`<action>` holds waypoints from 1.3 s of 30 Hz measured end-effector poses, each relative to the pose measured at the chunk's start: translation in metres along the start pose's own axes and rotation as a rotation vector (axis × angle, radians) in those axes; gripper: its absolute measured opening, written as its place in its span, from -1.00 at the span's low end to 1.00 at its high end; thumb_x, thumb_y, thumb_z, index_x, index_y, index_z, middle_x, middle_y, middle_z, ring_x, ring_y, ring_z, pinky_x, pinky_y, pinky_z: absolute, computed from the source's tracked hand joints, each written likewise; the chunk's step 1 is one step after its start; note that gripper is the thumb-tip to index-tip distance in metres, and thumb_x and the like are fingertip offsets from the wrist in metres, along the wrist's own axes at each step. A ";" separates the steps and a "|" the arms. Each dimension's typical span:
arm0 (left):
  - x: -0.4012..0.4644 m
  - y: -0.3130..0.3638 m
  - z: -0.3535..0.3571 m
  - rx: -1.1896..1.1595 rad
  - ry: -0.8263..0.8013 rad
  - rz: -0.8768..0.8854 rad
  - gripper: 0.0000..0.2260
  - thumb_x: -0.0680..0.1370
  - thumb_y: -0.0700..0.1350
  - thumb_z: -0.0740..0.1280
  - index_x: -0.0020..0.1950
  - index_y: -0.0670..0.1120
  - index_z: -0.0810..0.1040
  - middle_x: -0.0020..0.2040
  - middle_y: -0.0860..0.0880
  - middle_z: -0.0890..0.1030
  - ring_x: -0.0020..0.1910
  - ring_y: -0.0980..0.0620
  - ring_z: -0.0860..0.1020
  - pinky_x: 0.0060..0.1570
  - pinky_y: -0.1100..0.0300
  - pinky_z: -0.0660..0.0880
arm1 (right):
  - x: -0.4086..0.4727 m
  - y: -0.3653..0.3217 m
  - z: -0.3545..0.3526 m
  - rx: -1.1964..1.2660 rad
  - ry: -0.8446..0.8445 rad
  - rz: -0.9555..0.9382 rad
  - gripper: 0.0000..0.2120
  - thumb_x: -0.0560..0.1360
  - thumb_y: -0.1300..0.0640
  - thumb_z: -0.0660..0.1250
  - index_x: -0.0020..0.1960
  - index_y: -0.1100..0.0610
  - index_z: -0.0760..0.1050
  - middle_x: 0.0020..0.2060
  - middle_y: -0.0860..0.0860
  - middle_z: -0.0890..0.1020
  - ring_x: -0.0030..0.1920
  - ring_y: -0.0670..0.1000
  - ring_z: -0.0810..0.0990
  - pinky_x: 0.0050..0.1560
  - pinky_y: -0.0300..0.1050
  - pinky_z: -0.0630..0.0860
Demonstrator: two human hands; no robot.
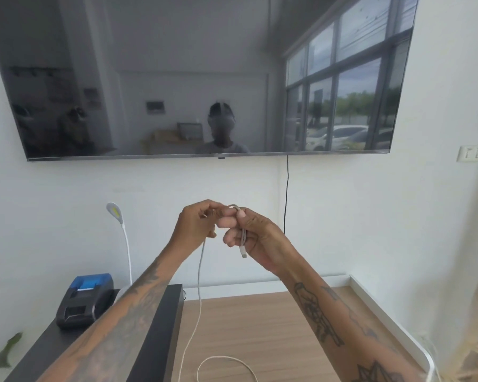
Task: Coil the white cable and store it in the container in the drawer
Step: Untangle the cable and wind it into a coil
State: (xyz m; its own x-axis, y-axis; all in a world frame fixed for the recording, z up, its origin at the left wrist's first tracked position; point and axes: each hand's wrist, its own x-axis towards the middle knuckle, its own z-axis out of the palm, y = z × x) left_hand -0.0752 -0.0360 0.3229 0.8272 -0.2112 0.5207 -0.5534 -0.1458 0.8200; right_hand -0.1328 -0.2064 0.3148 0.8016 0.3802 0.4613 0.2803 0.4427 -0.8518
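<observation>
Up high, white cable point(243, 238) looped round right fingers point(233, 220).

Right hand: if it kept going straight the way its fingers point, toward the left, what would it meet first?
The left hand. The right hand, gripping the coiled end of the white cable, has its fingertips right against the left hand's; they appear to touch, though depth is hard to judge from one view.
</observation>
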 end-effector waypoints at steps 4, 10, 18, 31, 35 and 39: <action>-0.030 -0.028 0.019 0.069 -0.069 -0.111 -0.73 0.59 -0.07 0.30 -0.22 0.20 0.69 -0.32 -0.04 0.69 -0.44 -0.04 0.59 -0.24 -0.16 0.65 | 0.002 -0.004 0.003 0.115 -0.025 -0.010 -0.75 0.70 0.26 0.07 0.23 0.28 0.49 0.11 0.15 0.71 -0.05 0.09 0.75 -0.04 -0.09 0.67; -0.096 -0.035 0.043 0.548 -0.573 -0.150 -0.73 0.65 0.25 0.08 0.17 0.20 0.50 -0.35 0.06 0.63 -0.39 0.10 0.56 -0.20 0.19 0.53 | 0.010 -0.007 -0.011 -0.040 0.067 -0.020 -0.66 0.68 0.28 0.12 0.44 0.31 0.36 0.37 0.20 0.54 0.24 0.23 0.63 0.25 0.08 0.58; -0.037 0.065 -0.021 0.691 -0.179 0.336 -0.93 0.54 0.02 0.44 -0.12 0.07 0.69 -0.26 0.10 0.67 -0.34 0.23 0.51 -0.24 0.21 0.44 | -0.011 0.012 -0.011 -0.402 0.018 0.150 -0.66 0.73 0.04 0.04 0.21 0.12 0.56 -0.07 0.06 0.72 -0.28 0.04 0.64 -0.30 -0.17 0.38; -0.016 -0.007 -0.001 0.094 -0.085 0.047 -0.76 0.53 0.23 0.34 -0.10 0.12 0.69 -0.45 0.08 0.47 -0.50 0.02 0.39 -0.43 0.17 0.41 | -0.021 -0.012 0.012 0.032 0.016 0.023 -0.70 0.70 0.04 0.10 -0.05 0.15 0.51 -0.46 -0.09 0.40 -0.51 -0.09 0.33 -0.38 -0.28 0.29; -0.037 -0.036 0.018 0.041 -0.036 -0.015 -0.77 0.60 0.16 0.30 -0.13 0.10 0.66 -0.44 0.14 0.39 -0.49 0.13 0.30 -0.49 0.34 0.28 | -0.020 -0.020 0.018 0.110 0.002 -0.051 -0.72 0.67 0.15 0.13 0.08 0.20 0.61 -0.27 -0.02 0.68 -0.44 -0.06 0.56 -0.28 -0.27 0.51; -0.045 -0.047 0.016 0.083 0.056 0.018 -0.75 0.62 0.15 0.26 -0.15 0.09 0.63 -0.40 0.09 0.50 -0.40 0.18 0.41 -0.37 0.39 0.36 | -0.028 -0.019 0.024 -0.017 0.020 -0.020 -0.73 0.63 0.08 0.21 0.05 0.17 0.65 -0.25 0.01 0.73 -0.40 -0.03 0.64 -0.23 -0.25 0.57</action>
State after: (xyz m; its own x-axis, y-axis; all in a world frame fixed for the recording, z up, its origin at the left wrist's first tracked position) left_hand -0.0880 -0.0355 0.2573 0.8202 -0.1600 0.5493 -0.5721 -0.2228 0.7893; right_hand -0.1730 -0.2060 0.3237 0.8059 0.3551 0.4736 0.3052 0.4364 -0.8464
